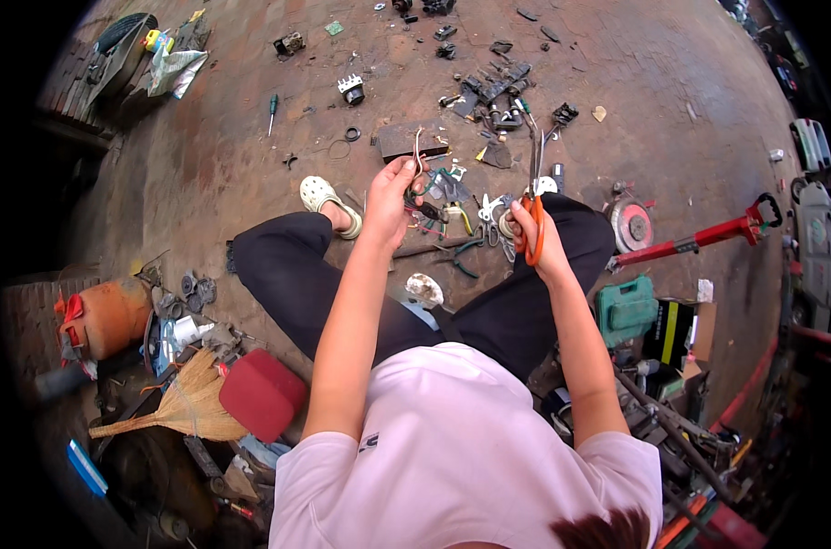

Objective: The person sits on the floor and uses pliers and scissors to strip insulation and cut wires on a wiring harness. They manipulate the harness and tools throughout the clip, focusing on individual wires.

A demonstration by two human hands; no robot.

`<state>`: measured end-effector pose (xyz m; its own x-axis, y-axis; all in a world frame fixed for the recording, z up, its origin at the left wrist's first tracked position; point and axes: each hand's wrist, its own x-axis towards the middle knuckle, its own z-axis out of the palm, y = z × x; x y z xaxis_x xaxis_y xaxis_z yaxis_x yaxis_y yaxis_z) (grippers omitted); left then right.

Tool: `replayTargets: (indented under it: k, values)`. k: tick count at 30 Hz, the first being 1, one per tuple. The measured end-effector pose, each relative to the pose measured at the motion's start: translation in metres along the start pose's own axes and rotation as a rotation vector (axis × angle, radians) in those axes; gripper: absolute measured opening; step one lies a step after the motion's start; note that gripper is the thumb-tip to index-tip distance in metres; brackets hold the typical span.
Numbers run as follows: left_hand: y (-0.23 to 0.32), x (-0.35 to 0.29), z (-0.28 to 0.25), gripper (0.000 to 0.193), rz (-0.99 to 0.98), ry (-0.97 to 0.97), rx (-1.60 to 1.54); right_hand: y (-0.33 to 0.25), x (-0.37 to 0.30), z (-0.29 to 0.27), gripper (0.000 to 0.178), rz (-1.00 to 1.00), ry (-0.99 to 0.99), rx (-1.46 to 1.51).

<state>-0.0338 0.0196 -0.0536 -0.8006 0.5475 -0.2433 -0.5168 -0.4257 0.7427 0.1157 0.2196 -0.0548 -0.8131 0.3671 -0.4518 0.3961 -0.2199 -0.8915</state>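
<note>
My left hand is raised in front of me and pinches a thin looped wire that sticks up above the fingers. My right hand grips orange-handled scissors, blades pointing up and away from me, a short way right of the wire. Between the two hands, on the ground past my knees, lies a tangle of coloured wires and small metal parts. I sit low with dark trousers and a pale clog on my left foot.
Scattered small black parts and tools lie on the brown brick ground ahead. A green-handled screwdriver lies at the far left. A red long-handled tool, a green case, an orange gas cylinder, a straw broom and a red stool surround me.
</note>
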Motion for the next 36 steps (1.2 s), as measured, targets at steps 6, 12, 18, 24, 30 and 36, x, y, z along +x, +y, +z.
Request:
replayTargets:
  k: [6,12,18,24,30,36]
  values:
    - [0.005,-0.007,-0.002,0.018,0.129,-0.080,-0.291,0.026,-0.015,0.044,0.033,-0.024,-0.085,0.188]
    - [0.023,-0.035,0.013,0.019,0.281,-0.246,-0.501,0.047,0.000,0.090,0.026,0.126,-0.116,0.565]
    - [0.010,-0.078,-0.015,0.045,0.280,-0.278,-0.274,0.046,0.026,0.086,0.017,-0.091,-0.081,0.632]
    - [0.003,-0.088,-0.056,0.055,0.168,-0.258,0.161,-0.003,0.023,0.070,0.021,-0.322,-0.060,0.505]
    - [0.029,-0.071,-0.037,0.040,0.165,-0.171,0.463,-0.029,0.010,0.054,0.027,-0.345,-0.048,0.291]
    - [0.068,-0.016,0.040,0.046,0.146,-0.202,0.604,-0.016,-0.003,0.045,0.026,-0.475,0.005,0.015]
